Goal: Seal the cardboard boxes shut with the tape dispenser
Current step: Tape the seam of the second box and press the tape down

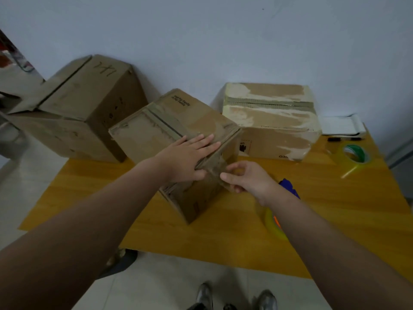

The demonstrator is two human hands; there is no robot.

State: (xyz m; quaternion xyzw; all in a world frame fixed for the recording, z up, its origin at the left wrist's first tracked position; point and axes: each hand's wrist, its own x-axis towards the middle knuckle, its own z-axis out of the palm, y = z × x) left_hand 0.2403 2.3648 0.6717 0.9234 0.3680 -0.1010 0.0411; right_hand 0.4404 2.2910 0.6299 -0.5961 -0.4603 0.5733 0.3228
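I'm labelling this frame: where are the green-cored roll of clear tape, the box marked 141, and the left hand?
Green-cored roll of clear tape [355, 155]: head view, its rim.
Box marked 141 [89, 86]: head view, top flap.
Left hand [190, 156]: head view, back of hand.

Both bare forearms reach forward from the near edge, converging toward the middle. The left hand [190, 157] lies palm down and flat, fingers straight, close together and pointing to the far right, thumb tucked down along the near side. The right hand [244, 176] sits just right of it and slightly nearer, wrist bent inward, fingers curled, thumb and forefinger drawn together in a pinch that points left toward the left hand's thumb.
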